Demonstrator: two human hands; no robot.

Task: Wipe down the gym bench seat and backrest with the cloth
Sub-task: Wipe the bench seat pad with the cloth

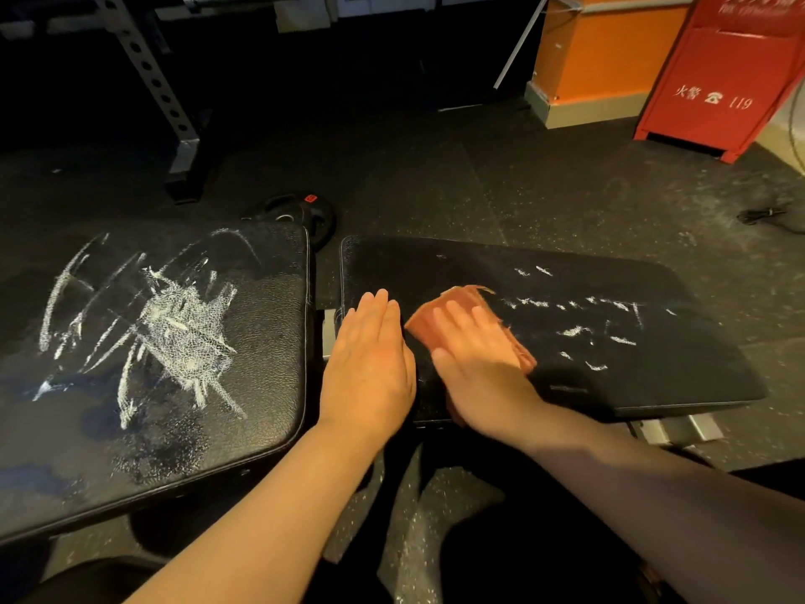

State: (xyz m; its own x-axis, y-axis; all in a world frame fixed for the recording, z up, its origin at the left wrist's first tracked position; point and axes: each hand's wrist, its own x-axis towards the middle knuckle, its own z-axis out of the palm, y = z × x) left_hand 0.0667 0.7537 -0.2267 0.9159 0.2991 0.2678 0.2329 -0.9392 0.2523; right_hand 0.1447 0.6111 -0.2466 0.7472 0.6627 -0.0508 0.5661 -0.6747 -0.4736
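The right hand (479,364) lies flat with fingers straight, pressing a folded reddish-orange cloth (464,299) onto the right pad (479,263) of the gym bench. The left hand (370,359) rests just beside it, palm down and fingers together, on the same pad's left end, holding nothing.

The relation that matters: scattered white chalk streaks (575,331) lie to the right of the cloth, along the pad's long axis, which runs left to right. The right hand is nearer them, so a rightward sweep looks like the likely next stroke.

The cloth looks thin and soft, with frayed edges. The pad is black pebbled vinyl with a stitched seam and rounded corners, and probably wipes clean easily.

Across a narrow gap showing grey metal frame (327,337) sits the left pad (244,385), bearing a much denser chalk smear (183,333), not yet wiped. The left hand is closer to that one.

On the far side a black weight plate (300,211) lies on the speckled rubber floor (522,189).
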